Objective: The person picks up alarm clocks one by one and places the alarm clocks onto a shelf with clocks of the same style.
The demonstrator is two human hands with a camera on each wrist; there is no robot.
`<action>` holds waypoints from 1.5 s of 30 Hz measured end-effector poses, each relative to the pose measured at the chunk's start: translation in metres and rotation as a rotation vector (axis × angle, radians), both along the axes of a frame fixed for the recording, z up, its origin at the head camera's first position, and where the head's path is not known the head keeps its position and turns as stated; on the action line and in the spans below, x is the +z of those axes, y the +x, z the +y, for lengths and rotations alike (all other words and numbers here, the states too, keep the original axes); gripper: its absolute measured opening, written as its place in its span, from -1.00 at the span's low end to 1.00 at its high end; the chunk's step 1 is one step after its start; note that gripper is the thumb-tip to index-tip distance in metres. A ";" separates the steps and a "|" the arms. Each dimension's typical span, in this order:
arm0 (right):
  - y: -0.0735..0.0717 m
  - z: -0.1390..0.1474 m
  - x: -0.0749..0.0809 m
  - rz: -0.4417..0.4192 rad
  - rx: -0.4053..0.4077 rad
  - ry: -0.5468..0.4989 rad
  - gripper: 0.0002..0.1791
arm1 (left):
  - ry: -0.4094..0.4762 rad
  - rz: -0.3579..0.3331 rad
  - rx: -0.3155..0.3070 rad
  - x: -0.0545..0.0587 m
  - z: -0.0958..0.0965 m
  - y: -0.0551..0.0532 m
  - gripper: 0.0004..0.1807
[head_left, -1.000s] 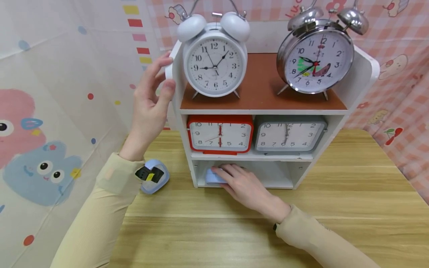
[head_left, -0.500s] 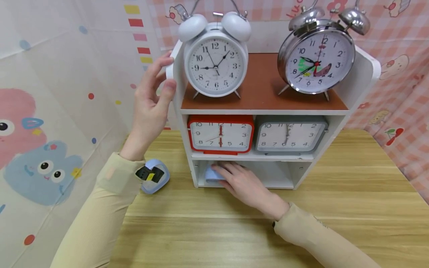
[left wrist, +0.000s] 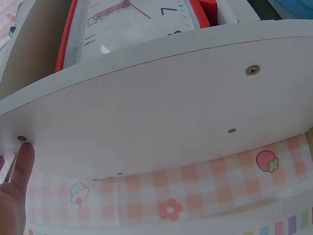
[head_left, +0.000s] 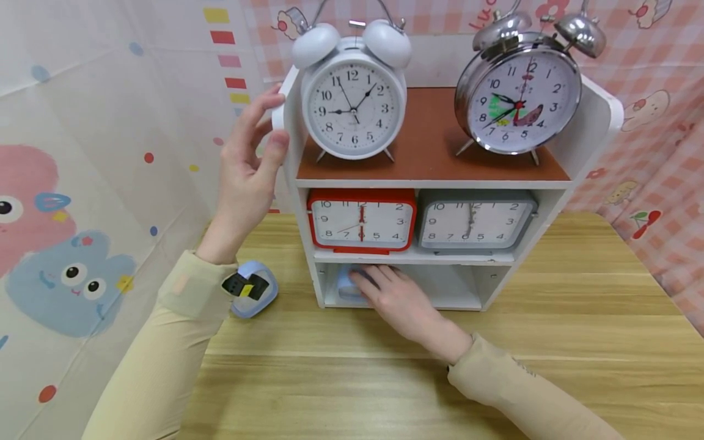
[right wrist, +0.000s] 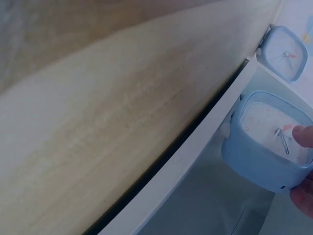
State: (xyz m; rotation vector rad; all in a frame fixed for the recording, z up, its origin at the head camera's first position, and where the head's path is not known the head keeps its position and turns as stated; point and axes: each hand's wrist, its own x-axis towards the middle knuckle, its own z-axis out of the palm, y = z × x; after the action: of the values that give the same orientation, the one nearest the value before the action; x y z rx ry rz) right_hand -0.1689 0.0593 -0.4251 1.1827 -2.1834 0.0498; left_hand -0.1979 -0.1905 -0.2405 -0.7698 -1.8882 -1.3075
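My right hand [head_left: 400, 300] reaches into the bottom compartment of the white shelf unit [head_left: 404, 260] and holds a light blue alarm clock [head_left: 348, 284] near the left wall. In the right wrist view, the thumb lies on the face of this blue clock [right wrist: 264, 161], with other fingers at its side. My left hand [head_left: 247, 165] touches the unit's left side panel, fingers relaxed. From the left wrist, a fingertip of the left hand [left wrist: 19, 171] meets the white panel [left wrist: 161, 103] just below a screw hole.
Above are a white twin-bell clock [head_left: 354, 110], a silver twin-bell clock [head_left: 519, 104], a red clock [head_left: 360, 220] and a grey clock [head_left: 475, 221]. Another light blue clock [head_left: 254, 290] stands on the wooden table [head_left: 330, 379], left of the unit, partly behind the left wrist.
The blue clock in the bottom compartment has turned and tipped back a little under my right hand, whose fingers shifted slightly. My left hand stays in place.
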 end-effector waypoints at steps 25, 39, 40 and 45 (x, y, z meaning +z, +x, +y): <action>-0.008 0.003 -0.002 -0.065 -0.078 0.046 -0.45 | 0.005 -0.017 0.001 0.000 0.000 0.001 -0.57; -0.012 0.001 -0.004 -0.131 -0.110 0.042 -0.41 | 0.001 -0.015 0.005 0.000 0.000 0.001 -0.56; -0.012 0.001 -0.004 -0.129 -0.112 0.041 -0.41 | -0.002 -0.014 0.007 0.000 0.000 0.001 -0.56; -0.013 0.000 -0.007 -0.115 -0.109 0.029 -0.42 | 0.001 -0.014 0.007 -0.001 0.000 0.000 -0.56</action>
State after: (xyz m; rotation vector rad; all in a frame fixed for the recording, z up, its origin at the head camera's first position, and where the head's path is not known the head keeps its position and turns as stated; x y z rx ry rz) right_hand -0.1817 0.0589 -0.4320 1.0983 -2.3537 0.0410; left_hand -0.1975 -0.1908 -0.2413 -0.7550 -1.8994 -1.3121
